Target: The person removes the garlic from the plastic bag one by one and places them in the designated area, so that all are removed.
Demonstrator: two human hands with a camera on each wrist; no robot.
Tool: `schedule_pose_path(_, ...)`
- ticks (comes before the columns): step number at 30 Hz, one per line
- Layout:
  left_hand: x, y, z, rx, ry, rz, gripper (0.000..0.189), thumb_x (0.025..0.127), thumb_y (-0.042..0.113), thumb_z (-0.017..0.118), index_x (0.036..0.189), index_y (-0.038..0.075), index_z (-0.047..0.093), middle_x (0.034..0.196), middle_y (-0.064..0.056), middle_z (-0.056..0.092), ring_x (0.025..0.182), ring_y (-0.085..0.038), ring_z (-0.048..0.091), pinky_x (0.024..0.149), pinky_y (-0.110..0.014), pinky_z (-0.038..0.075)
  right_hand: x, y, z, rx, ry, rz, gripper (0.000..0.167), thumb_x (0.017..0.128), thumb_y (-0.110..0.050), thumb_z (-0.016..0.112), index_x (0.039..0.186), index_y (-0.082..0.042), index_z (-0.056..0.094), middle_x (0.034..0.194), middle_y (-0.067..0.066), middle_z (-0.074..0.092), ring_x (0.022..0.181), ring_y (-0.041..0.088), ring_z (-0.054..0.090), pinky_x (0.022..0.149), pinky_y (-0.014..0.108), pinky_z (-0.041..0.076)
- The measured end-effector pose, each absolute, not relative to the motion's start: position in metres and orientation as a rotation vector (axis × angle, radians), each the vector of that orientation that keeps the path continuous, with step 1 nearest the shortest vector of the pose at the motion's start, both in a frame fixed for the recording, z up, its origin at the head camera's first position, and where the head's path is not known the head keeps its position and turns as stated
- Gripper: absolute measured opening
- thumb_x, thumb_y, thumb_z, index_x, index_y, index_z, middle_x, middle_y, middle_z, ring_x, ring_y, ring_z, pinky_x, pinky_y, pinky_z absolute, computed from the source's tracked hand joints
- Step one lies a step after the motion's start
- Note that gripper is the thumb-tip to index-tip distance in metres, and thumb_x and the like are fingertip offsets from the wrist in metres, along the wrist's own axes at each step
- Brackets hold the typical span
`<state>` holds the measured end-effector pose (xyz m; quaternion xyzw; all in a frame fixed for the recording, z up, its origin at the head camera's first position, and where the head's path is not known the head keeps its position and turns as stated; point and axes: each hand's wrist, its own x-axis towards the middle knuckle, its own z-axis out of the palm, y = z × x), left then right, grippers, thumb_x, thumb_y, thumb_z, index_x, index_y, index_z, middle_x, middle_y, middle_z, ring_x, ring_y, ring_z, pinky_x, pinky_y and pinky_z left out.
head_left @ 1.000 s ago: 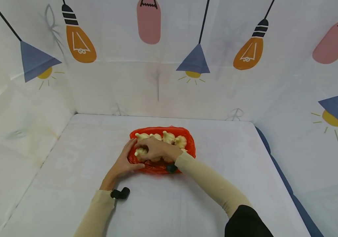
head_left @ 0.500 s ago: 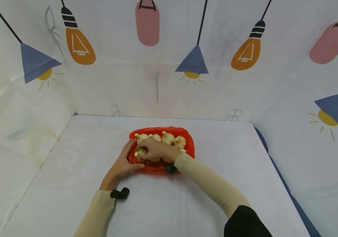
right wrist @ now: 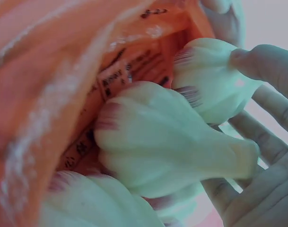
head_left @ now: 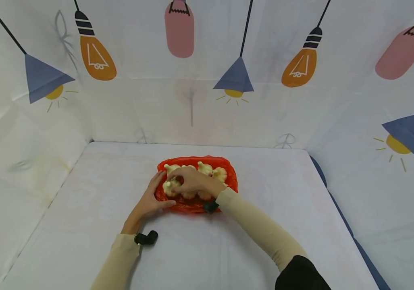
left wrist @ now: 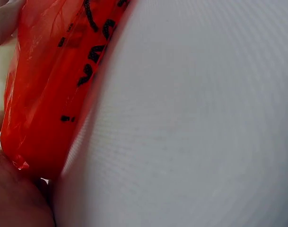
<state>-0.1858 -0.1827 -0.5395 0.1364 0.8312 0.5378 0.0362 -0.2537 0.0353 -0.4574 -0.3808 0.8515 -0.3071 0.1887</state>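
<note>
A red plastic bag lies spread wide like a tray on the white table, with several garlic bulbs inside in rows. My left hand rests against the bag's left end, fingers straight along its side and thumb at the front edge. Reaching over the bulbs, my right hand pinches the garlic bulb at the front left between thumb and fingers. In the right wrist view the thumb presses on this bulb; another bulb lies nearer the camera. My right hand hides part of the middle bulbs.
The white table extends around the bag. White cloth walls with printed lamps and bulbs stand behind and at both sides. Dark blue fabric runs along the right table edge. Black wrist cameras sit on both wrists.
The pinched front-left bulb has turned: its stem pointed left before and now points more toward the camera. My right hand has shifted very slightly; the left hand keeps its place at the bag.
</note>
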Motion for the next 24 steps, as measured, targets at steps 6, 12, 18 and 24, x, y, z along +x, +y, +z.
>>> schedule_pose_path(6,-0.186,-0.182,-0.539,0.440,2.565,1.672,0.107,0.079,0.029,0.087,0.165,0.016,0.026,0.173,-0.008,0.012,0.159,-0.039,0.011,0.120,-0.074,0.016,-0.253,0.048,-0.446,-1.014,2.377,-0.982,0.042,0.093,-0.034,0.077,0.131,-0.020,0.067,0.129,-0.009,0.068,0.114,0.012,0.063,0.100,0.030,0.054)
schedule_pose_path(12,-0.184,-0.182,-0.540,0.436,2.560,1.684,0.103,0.079,0.030,0.087,0.164,0.018,0.029,0.173,-0.006,0.012,0.159,-0.040,0.010,0.120,-0.074,0.018,-0.255,0.062,-0.438,-1.001,2.413,-1.094,0.036,0.094,-0.029,0.075,0.128,-0.019,0.069,0.129,-0.004,0.070,0.117,0.016,0.065,0.102,0.035,0.056)
schedule_pose_path(18,-0.183,-0.182,-0.540,0.447,2.554,1.693,0.102,0.080,0.028,0.087,0.164,0.018,0.030,0.173,-0.004,0.012,0.158,-0.040,0.011,0.120,-0.072,0.019,-0.258,0.080,-0.431,-0.968,2.433,-1.236,0.036,0.095,-0.027,0.074,0.129,-0.019,0.069,0.129,-0.001,0.070,0.117,0.017,0.065,0.104,0.042,0.055)
schedule_pose_path(24,-0.183,-0.181,-0.538,0.449,2.549,1.696,0.102,0.079,0.027,0.088,0.163,0.018,0.031,0.173,-0.003,0.014,0.158,-0.039,0.013,0.121,-0.072,0.018,-0.256,0.107,-0.430,-0.826,2.458,-1.410,0.036,0.093,-0.030,0.076,0.128,-0.025,0.071,0.132,-0.003,0.069,0.120,0.021,0.066,0.099,0.044,0.057)
